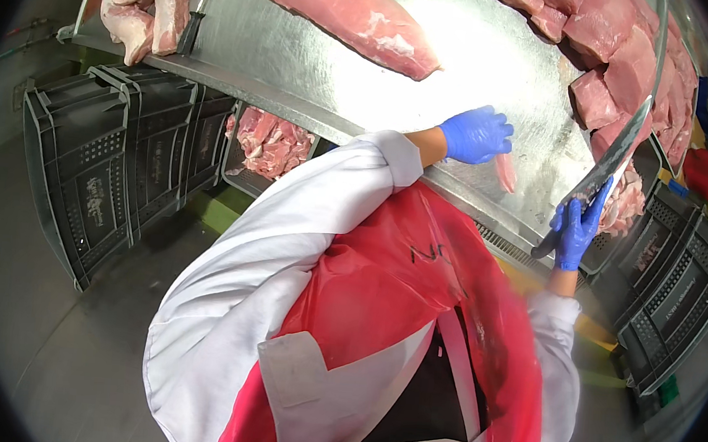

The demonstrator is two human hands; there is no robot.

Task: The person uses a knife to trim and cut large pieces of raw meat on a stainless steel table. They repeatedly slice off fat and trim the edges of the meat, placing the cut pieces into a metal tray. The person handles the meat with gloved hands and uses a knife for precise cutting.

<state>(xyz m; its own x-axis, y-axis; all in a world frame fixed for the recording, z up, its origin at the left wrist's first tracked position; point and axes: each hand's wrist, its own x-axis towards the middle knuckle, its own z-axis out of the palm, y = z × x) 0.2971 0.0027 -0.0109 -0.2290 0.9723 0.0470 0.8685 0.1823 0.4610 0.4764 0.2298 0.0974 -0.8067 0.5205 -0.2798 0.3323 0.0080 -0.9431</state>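
My left hand (477,136), in a blue glove, is closed, with fingers curled over a thin strip of meat (505,174) whose lower end shows beneath them. My right hand (577,230), also blue-gloved, is wrapped round a knife (614,153) at the table's near right edge. Its blade slants up and away to the right. Beyond my left hand, a long pink piece of boneless meat (351,17) lies on the metal table (284,59). To the right are piled several thick chunks of meat (629,64).
Bone-in-looking pale pieces (154,1) lie at the table's far left. Below the near edge, a crate holds meat trimmings (272,142); more trimmings (625,203) lie beyond my right hand. Black crates (80,172) stand at left, another crate (672,291) at right.
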